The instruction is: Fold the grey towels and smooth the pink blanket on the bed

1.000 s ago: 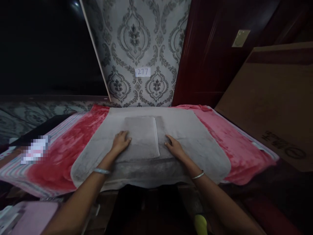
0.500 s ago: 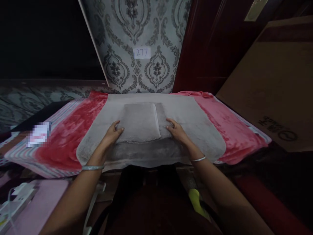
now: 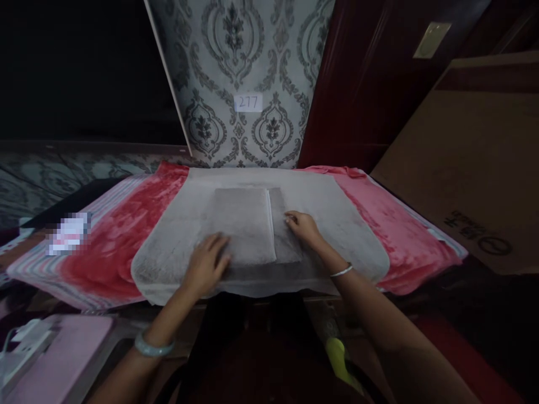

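A folded grey plush cloth (image 3: 244, 224) with a white strip (image 3: 270, 224) along its inner edge lies on a larger pale grey plush piece (image 3: 337, 224) spread flat. Over the near left corner of the folded cloth is my left hand (image 3: 206, 264), its fingers apart and slightly blurred. At the cloth's right edge, my right hand (image 3: 302, 226) has its fingers curled together against the thumb; whether cloth is pinched between them is hidden.
Red plush fabric (image 3: 118, 241) and pink plush fabric (image 3: 396, 235) cover both sides of the table. A large cardboard box (image 3: 471, 163) leans at right, a dark screen (image 3: 84, 73) stands at left. Below left, a power strip (image 3: 27, 353) rests on a pink surface (image 3: 76, 348).
My left hand has moved right and nearer onto the cloth's corner. My right hand's fingers have drawn together. The folded cloth's near edge lies closer to me and looks flatter.
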The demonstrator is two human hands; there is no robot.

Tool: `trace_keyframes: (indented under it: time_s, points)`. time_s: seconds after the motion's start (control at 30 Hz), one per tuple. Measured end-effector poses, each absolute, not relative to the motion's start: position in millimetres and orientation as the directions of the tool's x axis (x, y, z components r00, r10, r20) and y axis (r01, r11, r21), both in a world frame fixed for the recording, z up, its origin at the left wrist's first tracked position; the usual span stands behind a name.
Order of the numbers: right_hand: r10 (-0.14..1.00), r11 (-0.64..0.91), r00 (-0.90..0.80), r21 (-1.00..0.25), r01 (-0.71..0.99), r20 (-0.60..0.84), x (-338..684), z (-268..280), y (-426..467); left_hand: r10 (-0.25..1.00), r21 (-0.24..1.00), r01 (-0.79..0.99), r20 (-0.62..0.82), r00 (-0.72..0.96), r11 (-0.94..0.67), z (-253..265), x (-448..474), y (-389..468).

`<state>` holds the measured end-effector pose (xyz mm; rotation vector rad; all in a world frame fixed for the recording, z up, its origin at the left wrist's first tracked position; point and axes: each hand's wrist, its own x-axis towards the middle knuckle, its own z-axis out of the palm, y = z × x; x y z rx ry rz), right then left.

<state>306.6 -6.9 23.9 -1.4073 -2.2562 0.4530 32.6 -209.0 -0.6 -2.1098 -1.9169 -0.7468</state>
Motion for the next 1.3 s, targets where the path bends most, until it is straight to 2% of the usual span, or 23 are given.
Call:
trace_keyframes:
  time_s: [0.07, 0.13, 0.23, 0.37, 0.7, 0.93, 1.13, 1.3]
  points:
    - [0.909, 0.413, -0.381, -0.508, 0.756, 0.172, 289, 31, 10, 0.868, 0.077, 0.963, 0.455, 0.198, -0.26, -11, 48, -214]
    - [0.915, 0.397, -0.372, -0.519, 0.757, 0.157, 270, 36, 27, 0.853, -0.026, 0.956, 0.445, 0.273, -0.292, -22, 57, -215]
    - [0.921, 0.382, -0.363, -0.525, 0.761, 0.144, 245, 40, 49, 0.842, -0.122, 0.955, 0.451, 0.295, -0.269, -34, 60, -211]
    - [0.923, 0.377, -0.358, -0.537, 0.755, 0.145, 217, 35, 70, 0.837, -0.171, 0.946, 0.442, 0.323, -0.275, -33, 57, -208]
    - [0.9, 0.434, -0.364, -0.561, 0.705, 0.239, 195, 5, 99, 0.845, -0.057, 0.948, 0.439, 0.306, -0.314, -27, 68, -207]
    - [0.885, 0.465, -0.334, -0.579, 0.67, 0.324, 198, -8, 101, 0.841, -0.038, 0.935, 0.426, 0.334, -0.352, -24, 60, -213]
    - [0.891, 0.452, -0.38, -0.562, 0.693, 0.249, 199, -5, 109, 0.862, 0.03, 0.953, 0.434, 0.26, -0.302, -25, 30, -219]
    - [0.872, 0.487, -0.412, -0.552, 0.677, 0.264, 200, -3, 108, 0.862, 0.059, 0.952, 0.444, 0.244, -0.3, -23, 20, -221]
